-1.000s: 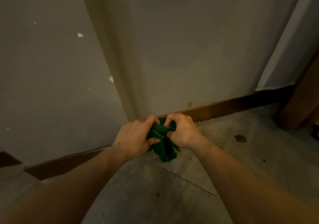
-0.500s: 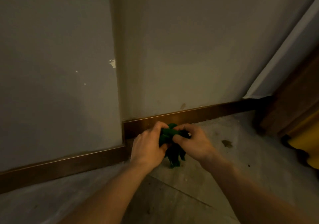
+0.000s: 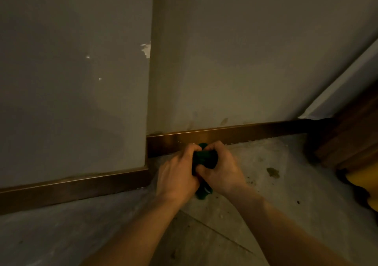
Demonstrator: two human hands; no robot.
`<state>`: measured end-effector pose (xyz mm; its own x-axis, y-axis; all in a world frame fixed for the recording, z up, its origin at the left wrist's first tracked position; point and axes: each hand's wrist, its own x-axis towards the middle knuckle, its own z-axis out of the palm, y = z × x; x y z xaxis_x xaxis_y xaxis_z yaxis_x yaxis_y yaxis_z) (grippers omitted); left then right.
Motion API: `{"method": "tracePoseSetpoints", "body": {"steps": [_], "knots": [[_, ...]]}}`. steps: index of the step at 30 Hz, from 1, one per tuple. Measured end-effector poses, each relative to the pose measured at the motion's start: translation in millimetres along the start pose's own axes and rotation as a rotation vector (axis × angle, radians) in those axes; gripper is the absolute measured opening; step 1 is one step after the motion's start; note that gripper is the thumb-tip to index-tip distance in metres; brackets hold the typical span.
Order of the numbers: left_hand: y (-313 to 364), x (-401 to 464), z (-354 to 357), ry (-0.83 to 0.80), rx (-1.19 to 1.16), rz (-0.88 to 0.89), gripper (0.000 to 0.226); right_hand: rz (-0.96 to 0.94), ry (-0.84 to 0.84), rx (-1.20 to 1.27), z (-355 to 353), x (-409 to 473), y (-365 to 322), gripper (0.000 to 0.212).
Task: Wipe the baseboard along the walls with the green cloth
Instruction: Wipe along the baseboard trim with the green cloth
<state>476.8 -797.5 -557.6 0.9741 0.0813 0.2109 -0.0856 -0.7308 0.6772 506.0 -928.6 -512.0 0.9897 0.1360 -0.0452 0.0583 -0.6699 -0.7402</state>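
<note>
The green cloth [image 3: 205, 159] is bunched into a wad between my two hands, a tail hanging out below them. My left hand [image 3: 177, 175] grips its left side and my right hand [image 3: 222, 170] its right side, thumbs on top. Both hands hover just in front of the brown baseboard [image 3: 255, 134] that runs along the foot of the grey wall, near an outer wall corner. A second stretch of baseboard [image 3: 71, 190] runs left from the corner, closer to me. Whether the cloth touches the baseboard I cannot tell.
The floor [image 3: 276, 200] is grey concrete with a dark stain [image 3: 273, 172] and crumbs. At the right stand a dark wooden door frame [image 3: 351, 143] and a yellow object [image 3: 366, 190]. Chipped paint [image 3: 146, 49] marks the wall corner.
My hands with the cloth have come lower and closer to the baseboard, bunching the cloth tighter. The view has shifted right and down, bringing the wall corner and the yellow object further into sight.
</note>
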Motion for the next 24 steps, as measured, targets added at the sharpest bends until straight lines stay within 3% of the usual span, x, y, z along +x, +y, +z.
{"method": "tracePoseSetpoints", "body": {"steps": [3,11,16,24], "knots": [[-13,2,5,0.016,0.082,0.029,0.073,-0.085,-0.02,-0.071,9,6,9,0.036],[-55,4,33,-0.083,0.293,-0.051,0.131,-0.212,0.012,-0.25,12,27,57,0.043],[-76,0,59,-0.167,0.42,-0.058,0.139,-0.312,0.02,-0.411,14,36,87,0.053],[-89,6,85,-0.174,0.418,-0.017,0.132,-0.551,0.043,-0.615,27,59,90,0.056]]}}
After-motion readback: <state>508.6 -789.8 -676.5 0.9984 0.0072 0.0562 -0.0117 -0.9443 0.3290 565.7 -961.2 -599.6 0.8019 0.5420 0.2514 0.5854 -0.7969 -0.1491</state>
